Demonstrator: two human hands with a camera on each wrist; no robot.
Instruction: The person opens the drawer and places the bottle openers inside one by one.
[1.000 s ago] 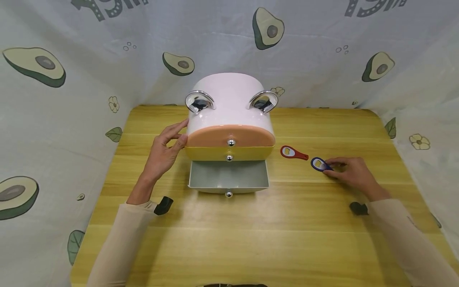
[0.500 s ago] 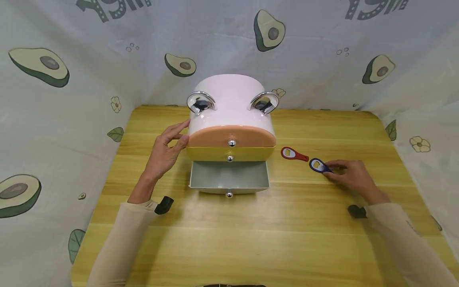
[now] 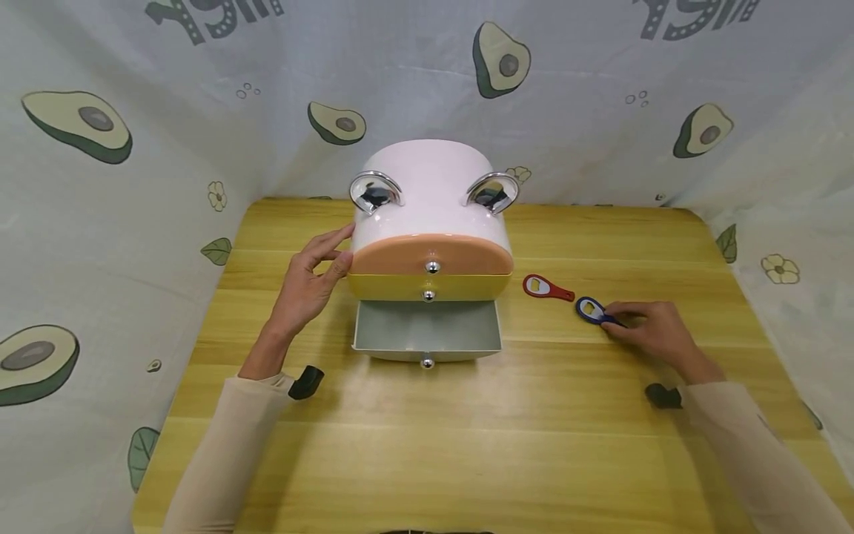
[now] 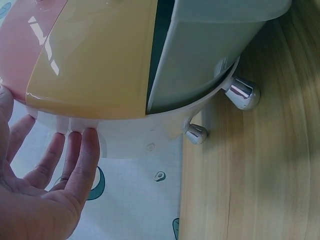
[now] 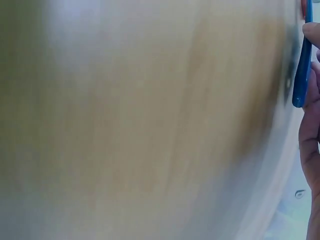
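Note:
A white drawer box (image 3: 427, 193) stands at the middle of the table, with an orange and a yellow drawer closed and the grey-green bottom drawer (image 3: 427, 326) pulled out. My left hand (image 3: 303, 293) rests on the box's left side; in the left wrist view its outstretched fingers (image 4: 85, 160) touch the white side wall. To the right, my right hand (image 3: 650, 330) pinches the handle of a blue bottle opener (image 3: 590, 310) between thumb and fingers. The right wrist view catches the opener's handle (image 5: 301, 75) at its edge. A red bottle opener (image 3: 548, 287) lies close by on the table.
The wooden table (image 3: 467, 445) runs up to a pale curtain (image 3: 414, 67) printed with avocados. Two round chrome pieces (image 3: 492, 193) stick out from the box's top. A small chrome knob (image 3: 427, 363) juts from the pulled-out drawer.
The blue bottle opener has shifted slightly in my right hand's pinch, its handle end now showing past the fingers. My left hand stays on the box. The head view has tilted slightly.

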